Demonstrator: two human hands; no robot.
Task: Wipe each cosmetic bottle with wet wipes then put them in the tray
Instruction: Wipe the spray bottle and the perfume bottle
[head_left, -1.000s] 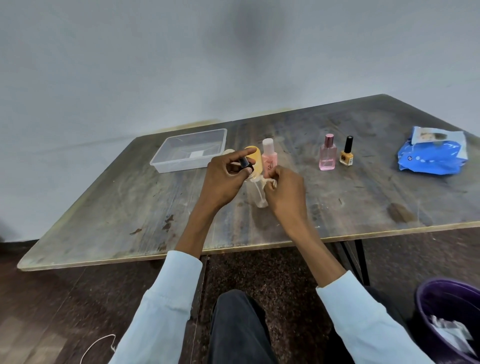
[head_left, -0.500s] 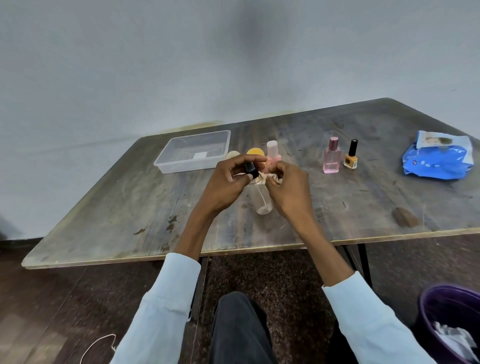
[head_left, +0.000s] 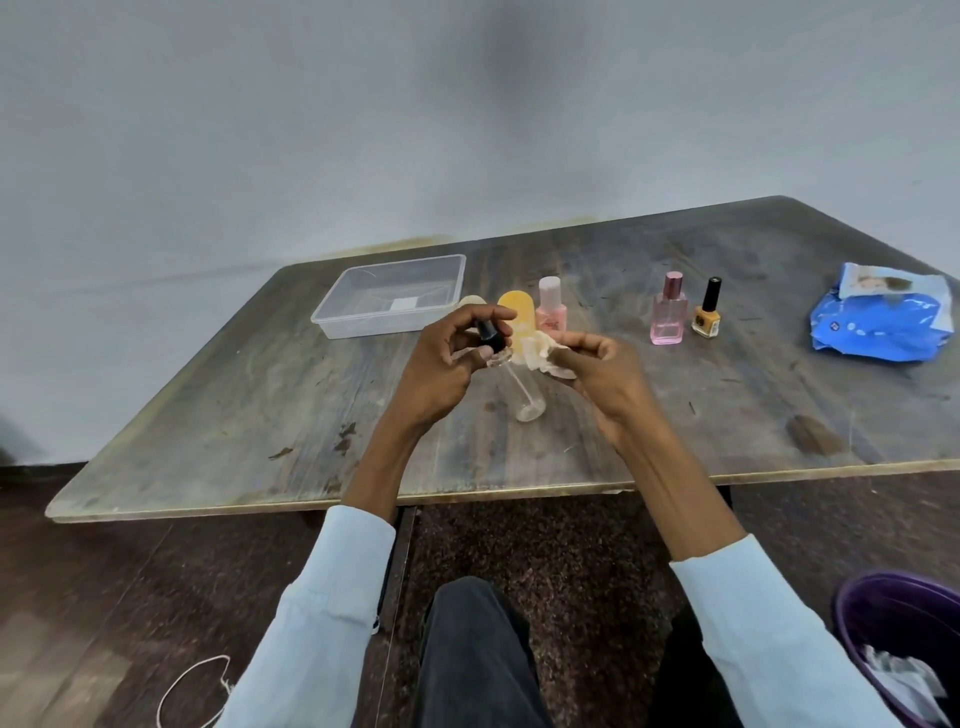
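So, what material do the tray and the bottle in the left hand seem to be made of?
The rectangular clear tray looks like thin glossy plastic: the table shows through its walls. The clear cylindrical bottle with a black cap, in the grip of the left hand, is see-through and shiny; glass or hard plastic, I cannot tell.

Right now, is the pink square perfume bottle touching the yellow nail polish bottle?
Apart. The head view shows bare table between the pink perfume bottle and the yellow nail polish bottle.
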